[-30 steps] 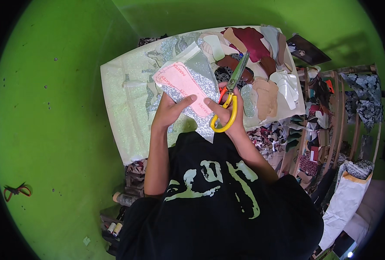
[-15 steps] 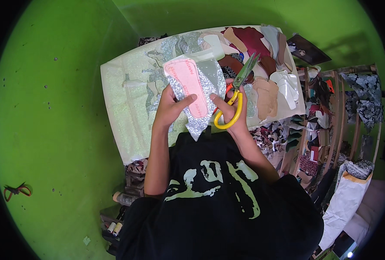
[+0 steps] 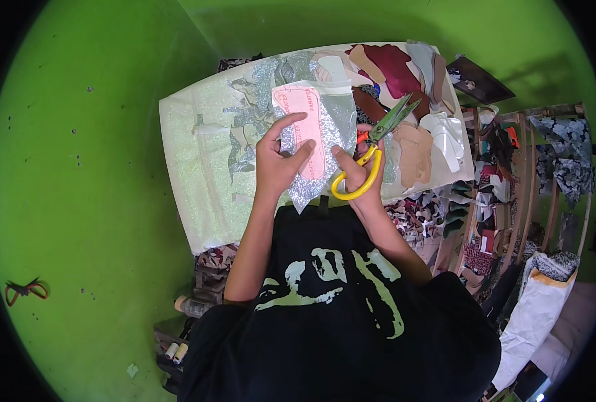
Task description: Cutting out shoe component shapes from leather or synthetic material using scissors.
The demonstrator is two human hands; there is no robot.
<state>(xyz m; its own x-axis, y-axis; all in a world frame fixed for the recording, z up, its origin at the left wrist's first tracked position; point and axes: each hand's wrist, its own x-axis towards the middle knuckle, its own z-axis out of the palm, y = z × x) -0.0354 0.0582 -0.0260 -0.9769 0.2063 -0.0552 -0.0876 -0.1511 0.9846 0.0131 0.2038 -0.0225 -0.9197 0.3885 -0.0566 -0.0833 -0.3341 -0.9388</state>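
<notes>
A pink insole-shaped piece (image 3: 311, 128) lies on a silver glittery sheet (image 3: 333, 130) held up over the table. My left hand (image 3: 276, 161) grips its left side, with the thumb and a bent finger lying on the pink piece. My right hand (image 3: 358, 175) has its thumb against the sheet's right edge and holds a pair of scissors (image 3: 393, 120) with yellow and orange handles. The blades point up and to the right, slightly apart, away from the sheet. The fingers behind the sheet are hidden.
Pale glittery material (image 3: 197, 181) covers the table's left part. Tan pieces (image 3: 415, 155), white pieces (image 3: 442, 141) and maroon pieces (image 3: 398, 70) lie on its right. A slatted rack (image 3: 526, 187) with fabric scraps stands to the right. Red-handled scissors (image 3: 26, 291) are by the green wall at left.
The sheet and pink piece have shifted right and turned more upright. My left hand has moved right, and one of its fingers now lies over the pink piece. The scissors stay in my right hand.
</notes>
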